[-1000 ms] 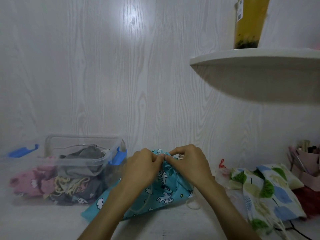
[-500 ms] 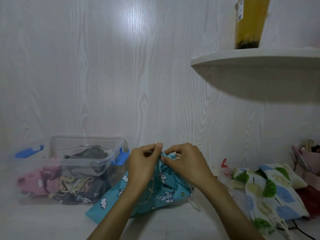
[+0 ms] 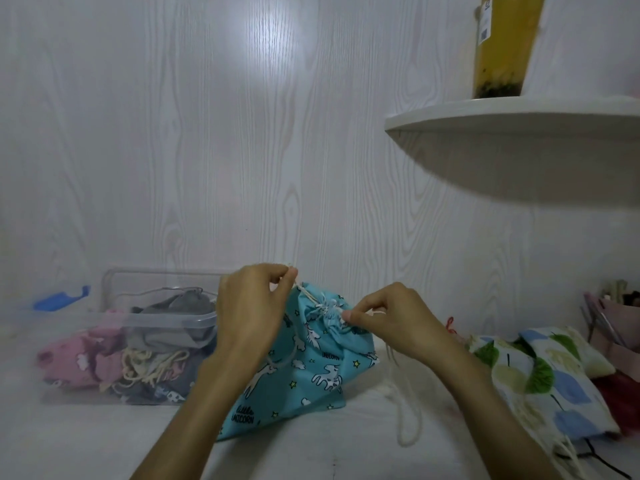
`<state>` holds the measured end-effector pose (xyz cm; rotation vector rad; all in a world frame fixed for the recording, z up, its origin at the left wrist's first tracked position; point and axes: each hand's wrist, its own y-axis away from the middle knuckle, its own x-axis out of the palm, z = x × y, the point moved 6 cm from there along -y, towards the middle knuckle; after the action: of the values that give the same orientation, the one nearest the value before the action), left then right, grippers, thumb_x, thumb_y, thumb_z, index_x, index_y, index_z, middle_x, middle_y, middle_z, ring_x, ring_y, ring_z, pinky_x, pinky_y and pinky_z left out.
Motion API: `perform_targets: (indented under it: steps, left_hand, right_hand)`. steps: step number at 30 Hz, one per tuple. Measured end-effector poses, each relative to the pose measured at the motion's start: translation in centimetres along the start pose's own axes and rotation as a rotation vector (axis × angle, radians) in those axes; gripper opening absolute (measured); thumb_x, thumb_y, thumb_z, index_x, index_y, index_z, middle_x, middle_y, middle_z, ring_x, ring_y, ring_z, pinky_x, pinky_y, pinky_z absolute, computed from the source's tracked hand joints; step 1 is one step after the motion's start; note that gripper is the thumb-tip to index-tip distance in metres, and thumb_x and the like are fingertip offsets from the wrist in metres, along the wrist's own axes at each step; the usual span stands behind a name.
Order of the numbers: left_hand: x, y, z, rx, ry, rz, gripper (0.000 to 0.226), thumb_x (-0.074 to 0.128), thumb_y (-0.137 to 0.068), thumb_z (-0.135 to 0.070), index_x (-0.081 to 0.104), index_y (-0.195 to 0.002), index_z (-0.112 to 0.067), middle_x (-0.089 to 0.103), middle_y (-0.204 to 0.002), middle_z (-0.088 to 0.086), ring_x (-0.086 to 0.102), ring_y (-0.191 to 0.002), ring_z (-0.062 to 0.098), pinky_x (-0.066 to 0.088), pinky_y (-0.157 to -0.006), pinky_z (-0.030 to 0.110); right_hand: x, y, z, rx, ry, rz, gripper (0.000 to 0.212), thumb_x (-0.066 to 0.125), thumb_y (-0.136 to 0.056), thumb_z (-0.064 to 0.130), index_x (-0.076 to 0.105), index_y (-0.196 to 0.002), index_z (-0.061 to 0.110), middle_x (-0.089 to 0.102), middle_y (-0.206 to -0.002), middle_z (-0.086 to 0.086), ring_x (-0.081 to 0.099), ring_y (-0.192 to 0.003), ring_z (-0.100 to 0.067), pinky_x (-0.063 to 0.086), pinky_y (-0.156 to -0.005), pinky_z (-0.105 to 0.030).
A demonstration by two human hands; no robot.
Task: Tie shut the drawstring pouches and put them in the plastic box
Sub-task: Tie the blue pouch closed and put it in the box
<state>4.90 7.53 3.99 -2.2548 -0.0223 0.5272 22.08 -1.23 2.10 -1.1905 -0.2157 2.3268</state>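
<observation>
Stood on the white tabletop [image 3: 311, 455], centre of view: turquoise unicorn pouch [image 3: 311, 368], mouth gathered tight at the top. Pinched a cream drawstring [image 3: 306, 295] between thumb and fingertips of the left hand [image 3: 251, 313], raised just above and to the left of the gathered neck, cord taut down to the knot area. Pinched the other cord end with the right hand [image 3: 391, 322], thumb and forefinger pressed together at the neck's right side, remaining fingers curled. Sat just left of the pouch, partly hidden by the left wrist: clear plastic box [image 3: 162, 317], holding grey, pink and dark pouches with cream cords. Lay beyond the box at far left: blue clip piece [image 3: 60, 299], blurred. Rested at the right, near the right forearm: leaf-print pouch [image 3: 540, 379]. Mounted on the wall above right: white shelf [image 3: 512, 116] carrying a yellow drink cup [image 3: 502, 46].
</observation>
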Motion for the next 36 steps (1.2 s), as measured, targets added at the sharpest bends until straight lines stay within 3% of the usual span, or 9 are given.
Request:
perform_targets:
  steps: [6,13,22,25,30,32,33,34,36]
  left_hand:
    - [0.4,-0.6,0.6,-0.127,0.511,0.091,0.020,0.055,-0.093,-0.028,0.074,-0.097,-0.020,0.073,-0.096,-0.005,0.066,-0.096,0.007,0.051,-0.091,0.030]
    - [2.7,0.2,-1.7,-0.212,0.959,0.399,0.028,0.039,-0.099,-0.018,0.062,-0.097,-0.002,0.073,-0.103,0.000,0.070,-0.090,0.006,0.053,-0.075,0.013]
    - [7.7,3.7,1.6,-0.231,0.404,0.966,0.020,0.057,-0.092,-0.019,0.074,-0.097,-0.011,0.063,-0.055,-0.015,0.046,-0.048,-0.005,0.038,-0.054,0.006]
    - [8.9,5.4,0.5,-0.190,0.364,1.059,0.024,0.058,-0.092,-0.029,0.075,-0.075,-0.026,0.066,-0.066,-0.012,0.053,-0.060,0.002,0.042,-0.067,0.015]
    - [10.4,8.5,-1.9,0.032,0.212,1.271,0.024,0.051,-0.094,-0.036,0.068,-0.100,-0.019,0.069,-0.101,-0.008,0.062,-0.093,0.008,0.046,-0.095,0.027]
    - [10.7,9.0,-2.7,0.095,0.192,1.262,0.031,0.049,-0.094,-0.043,0.066,-0.096,-0.018,0.069,-0.105,0.000,0.064,-0.093,0.008,0.047,-0.091,0.028]
    - [10.7,9.0,-3.0,0.086,0.215,1.240,0.032,0.045,-0.097,-0.040,0.063,-0.085,-0.017,0.067,-0.104,-0.001,0.036,-0.070,-0.010,0.045,-0.086,0.026]
    - [10.6,8.9,-3.1,0.062,0.236,1.223,0.036,0.042,-0.099,-0.034,0.061,-0.078,-0.012,0.061,-0.105,-0.011,0.035,-0.104,0.005,0.043,-0.082,0.021]
    - [10.8,8.7,-2.8,0.012,0.279,1.205,0.036,0.038,-0.101,-0.029,0.067,-0.094,-0.010,0.070,-0.106,-0.012,0.062,-0.099,-0.006,0.045,-0.085,0.012]
  right_hand:
    - [0.1,0.2,0.7,-0.052,-0.034,-0.221,0.022,0.065,-0.083,0.044,0.075,-0.096,0.031,0.074,-0.095,0.010,0.065,-0.081,-0.001,0.055,-0.072,-0.026]
    - [3.0,0.2,1.8,-0.078,0.028,0.003,0.018,0.061,-0.087,0.043,0.075,-0.090,0.034,0.074,-0.082,0.009,0.063,-0.065,-0.004,0.054,-0.067,-0.028]
    - [-0.3,2.2,-0.3,0.094,0.134,0.470,0.035,0.057,-0.086,0.049,0.071,-0.062,0.027,0.048,-0.046,0.010,0.039,-0.047,-0.004,0.033,-0.051,-0.016]
    - [-2.4,2.4,-0.7,0.150,-0.019,0.396,0.043,0.056,-0.085,0.049,0.060,-0.053,0.022,0.051,-0.049,0.007,0.040,-0.047,-0.006,0.035,-0.057,-0.019]
    - [-3.0,1.9,0.2,0.125,-0.074,0.263,0.044,0.051,-0.088,0.050,0.050,-0.056,0.020,0.051,-0.055,0.007,0.044,-0.052,-0.003,0.039,-0.067,-0.019]
    - [-2.2,1.7,1.3,0.067,-0.040,0.202,0.043,0.049,-0.090,0.049,0.055,-0.061,0.018,0.053,-0.059,0.006,0.045,-0.057,-0.007,0.038,-0.064,-0.019]
    - [-1.5,1.7,2.1,0.019,-0.033,0.194,0.041,0.048,-0.091,0.049,0.060,-0.066,0.019,0.057,-0.061,0.009,0.047,-0.058,-0.007,0.037,-0.063,-0.018]
    - [-0.7,1.8,2.9,-0.047,-0.027,0.208,0.038,0.047,-0.091,0.049,0.066,-0.074,0.020,0.063,-0.068,0.013,0.052,-0.062,-0.003,0.038,-0.066,-0.018]
    - [0.9,2.1,4.9,-0.226,-0.030,0.268,0.035,0.045,-0.093,0.046,0.072,-0.097,0.024,0.067,-0.103,0.014,0.057,-0.094,0.003,0.040,-0.083,-0.013]
